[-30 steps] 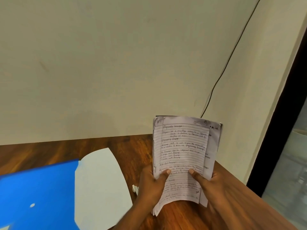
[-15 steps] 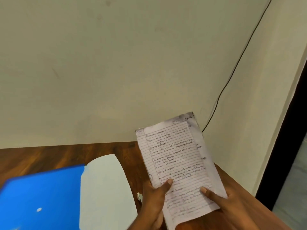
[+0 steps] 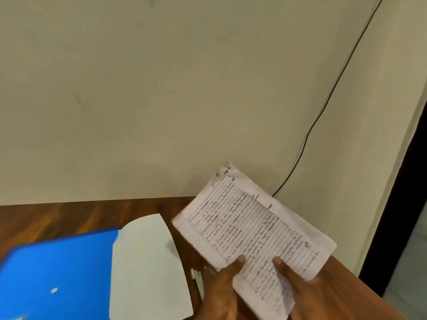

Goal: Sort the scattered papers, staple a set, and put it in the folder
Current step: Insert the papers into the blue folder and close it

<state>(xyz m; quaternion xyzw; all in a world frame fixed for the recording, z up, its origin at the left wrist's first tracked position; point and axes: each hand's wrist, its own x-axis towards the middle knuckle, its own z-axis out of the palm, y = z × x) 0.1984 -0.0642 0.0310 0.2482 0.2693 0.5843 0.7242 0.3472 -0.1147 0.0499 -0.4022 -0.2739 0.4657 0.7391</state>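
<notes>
In the lower right of the frame, a stack of white ruled papers covered in handwriting (image 3: pixel 249 229) is held up above a dark brown wooden table (image 3: pixel 69 218), tilted so its top corner leans toward the upper right. The left hand (image 3: pixel 219 287) grips the stack's lower left edge, thumb pressed on the front sheet and fingers curled behind. The right hand (image 3: pixel 305 289) holds the lower right part, thumb laid across the writing, its other fingers hidden behind the sheets. At the lower left lies an open bright blue folder (image 3: pixel 57 269) with a pale white inner flap (image 3: pixel 147 266) spread toward the centre. Just beside the flap's right edge, near the left hand, a small white object (image 3: pixel 197 278) lies on the table, too blurred to identify. A thin black cable (image 3: pixel 328 100) runs down the cream wall (image 3: pixel 161 88) at the right.
</notes>
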